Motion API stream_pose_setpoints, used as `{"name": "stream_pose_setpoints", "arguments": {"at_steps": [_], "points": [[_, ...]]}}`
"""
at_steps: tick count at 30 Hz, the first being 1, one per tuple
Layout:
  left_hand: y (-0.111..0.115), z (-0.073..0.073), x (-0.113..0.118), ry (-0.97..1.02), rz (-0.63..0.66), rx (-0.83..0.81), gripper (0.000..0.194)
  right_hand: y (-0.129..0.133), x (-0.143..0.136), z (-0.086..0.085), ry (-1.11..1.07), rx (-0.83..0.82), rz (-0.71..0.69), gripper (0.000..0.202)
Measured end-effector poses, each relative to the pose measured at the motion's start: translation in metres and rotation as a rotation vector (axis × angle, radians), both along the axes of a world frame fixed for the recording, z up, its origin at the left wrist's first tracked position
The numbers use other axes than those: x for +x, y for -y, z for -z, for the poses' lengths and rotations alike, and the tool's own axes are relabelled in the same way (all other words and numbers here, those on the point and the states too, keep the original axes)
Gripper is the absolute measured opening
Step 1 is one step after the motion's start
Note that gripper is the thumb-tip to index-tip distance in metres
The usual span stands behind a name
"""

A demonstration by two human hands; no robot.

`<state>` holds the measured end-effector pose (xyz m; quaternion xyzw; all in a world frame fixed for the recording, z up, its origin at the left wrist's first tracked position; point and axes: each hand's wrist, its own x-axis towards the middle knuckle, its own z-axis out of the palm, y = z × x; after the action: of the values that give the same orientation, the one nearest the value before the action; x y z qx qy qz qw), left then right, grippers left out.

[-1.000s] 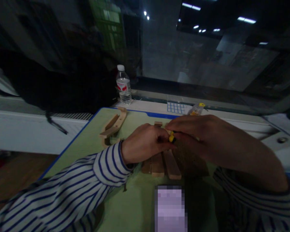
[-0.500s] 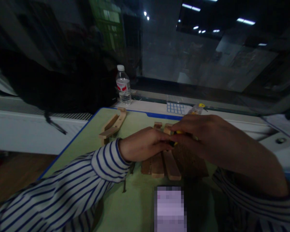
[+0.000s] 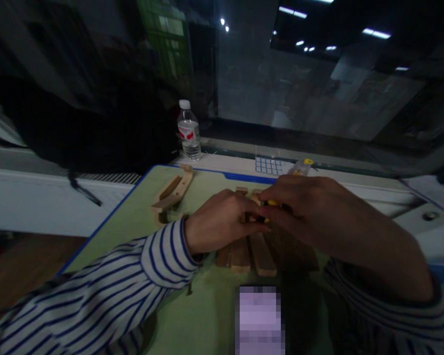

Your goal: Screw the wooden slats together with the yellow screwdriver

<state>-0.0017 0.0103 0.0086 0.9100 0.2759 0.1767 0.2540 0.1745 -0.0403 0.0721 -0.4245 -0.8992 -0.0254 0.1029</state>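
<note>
Two wooden slats (image 3: 262,254) lie side by side on a brown piece on the green table, partly under my hands. My right hand (image 3: 303,204) is closed round a small yellow-and-black tool (image 3: 273,202) above the slats. Close against it, my left hand (image 3: 222,222) has its fingers drawn together at the tool's lower end; what they pinch is too small to make out. Curved wooden pieces (image 3: 177,191) sit at the table's far left corner.
A pixelated phone-like object (image 3: 260,320) lies at the near edge of the green table (image 3: 192,315). A water bottle (image 3: 189,133) and a plastic bag (image 3: 299,167) stand on the sill beyond. A dark bag (image 3: 126,128) is at the left.
My left hand has shifted slightly down and its fingers have bent more. My right hand stays almost in place with the tool.
</note>
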Motion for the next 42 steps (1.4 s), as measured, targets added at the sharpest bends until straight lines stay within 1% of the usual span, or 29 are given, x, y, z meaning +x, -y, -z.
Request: {"name": "stream_pose_setpoints", "arguments": {"at_steps": [5, 8, 12, 15, 18, 22, 25, 28, 33, 39, 42], "points": [[-0.002, 0.003, -0.001, 0.026, 0.013, 0.000, 0.014, 0.004, 0.000, -0.003, -0.049, -0.025, -0.012, 0.022], [-0.003, 0.003, -0.002, 0.025, 0.011, -0.004, 0.014, 0.008, 0.001, -0.006, -0.086, -0.043, -0.025, 0.017], [-0.003, 0.002, -0.002, 0.032, 0.001, 0.010, 0.014, 0.007, 0.002, -0.005, -0.076, -0.109, -0.072, 0.021], [-0.003, 0.003, -0.003, 0.028, 0.014, -0.009, 0.015, 0.006, 0.003, -0.004, -0.055, -0.083, -0.077, 0.020], [-0.004, 0.004, -0.004, 0.030, 0.048, -0.048, 0.016, 0.006, 0.003, -0.004, -0.034, -0.058, -0.060, 0.016], [-0.008, 0.008, -0.005, 0.051, 0.126, -0.075, 0.018, 0.006, 0.002, -0.003, -0.017, -0.049, -0.038, 0.013], [-0.011, 0.010, -0.005, 0.046, 0.183, -0.085, 0.021, 0.005, 0.001, -0.001, -0.008, -0.025, -0.020, 0.018], [-0.012, 0.011, -0.005, 0.022, 0.205, -0.098, 0.024, 0.004, 0.000, 0.000, 0.008, -0.003, -0.005, 0.022], [-0.012, 0.010, -0.004, 0.027, 0.216, -0.135, 0.023, 0.003, -0.001, 0.000, 0.027, 0.018, 0.030, 0.026], [-0.011, 0.006, -0.005, 0.021, 0.211, -0.138, 0.024, 0.002, 0.000, 0.000, 0.041, 0.021, 0.032, 0.027], [-0.007, 0.001, -0.006, -0.037, 0.126, -0.064, 0.021, 0.001, 0.001, 0.000, 0.036, 0.012, 0.031, 0.027]]}}
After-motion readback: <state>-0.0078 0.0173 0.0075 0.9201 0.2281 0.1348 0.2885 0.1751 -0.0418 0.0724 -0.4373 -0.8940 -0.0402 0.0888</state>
